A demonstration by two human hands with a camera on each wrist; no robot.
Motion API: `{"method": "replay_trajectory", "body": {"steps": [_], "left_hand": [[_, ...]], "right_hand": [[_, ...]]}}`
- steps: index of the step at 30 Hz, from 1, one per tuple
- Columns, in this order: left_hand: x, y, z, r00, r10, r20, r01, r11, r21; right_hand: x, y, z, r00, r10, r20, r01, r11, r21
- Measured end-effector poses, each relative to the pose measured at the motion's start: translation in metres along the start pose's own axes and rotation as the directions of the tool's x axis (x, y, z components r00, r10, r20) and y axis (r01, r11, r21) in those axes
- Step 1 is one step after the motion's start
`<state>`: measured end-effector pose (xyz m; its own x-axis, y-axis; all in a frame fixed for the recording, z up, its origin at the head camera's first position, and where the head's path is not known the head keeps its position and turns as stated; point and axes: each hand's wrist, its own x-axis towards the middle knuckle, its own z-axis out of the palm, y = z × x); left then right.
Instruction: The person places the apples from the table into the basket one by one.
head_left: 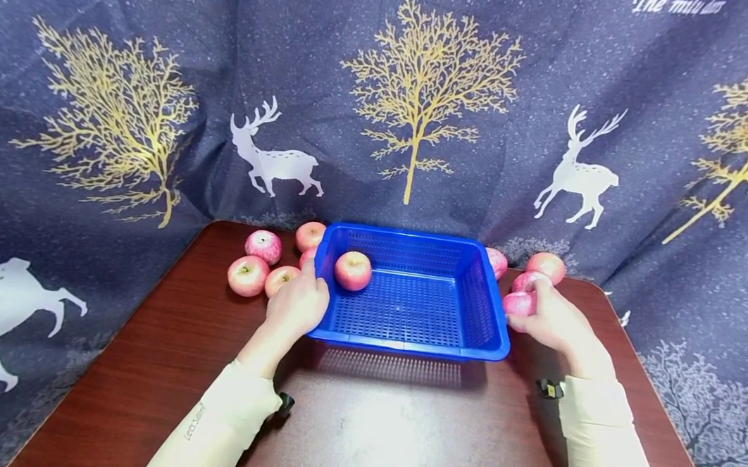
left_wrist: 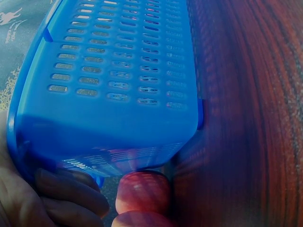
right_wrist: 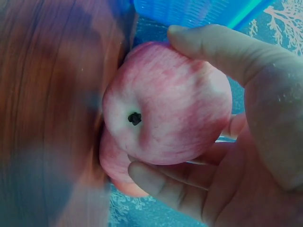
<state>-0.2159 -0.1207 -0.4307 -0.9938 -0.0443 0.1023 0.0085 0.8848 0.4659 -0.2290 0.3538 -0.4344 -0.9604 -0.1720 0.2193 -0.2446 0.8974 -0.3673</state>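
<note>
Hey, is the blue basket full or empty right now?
Nearly empty: the basket holds just one apple, near its left end; elsewhere its mesh bottom shows bare.

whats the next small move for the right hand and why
Probably lift the held apple and carry it left over the blue basket: the right hand has thumb and fingers round it just outside the basket's right side, the left hand grips the opposite side, and another apple sits inside with bare floor beside it.
</note>
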Motion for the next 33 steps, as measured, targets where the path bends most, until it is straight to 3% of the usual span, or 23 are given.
{"method": "replay_trajectory", "body": {"steps": [16,24,33], "left_hand": [[0.0,-0.001,0.003,0.999,0.027,-0.027,-0.027,1.0,-0.004],[-0.001,0.001,0.0,1.0,0.011,-0.013,-0.011,1.0,-0.002],[-0.001,-0.001,0.001,1.0,0.009,-0.015,-0.009,1.0,-0.001]], "right_hand": [[-0.001,0.001,-0.011,0.998,0.042,-0.052,-0.046,0.996,-0.07],[0.0,0.0,-0.014,0.988,0.035,-0.153,-0.051,0.993,-0.105],[0.003,-0.01,-0.017,0.967,0.033,-0.255,-0.051,0.997,-0.063]]}}
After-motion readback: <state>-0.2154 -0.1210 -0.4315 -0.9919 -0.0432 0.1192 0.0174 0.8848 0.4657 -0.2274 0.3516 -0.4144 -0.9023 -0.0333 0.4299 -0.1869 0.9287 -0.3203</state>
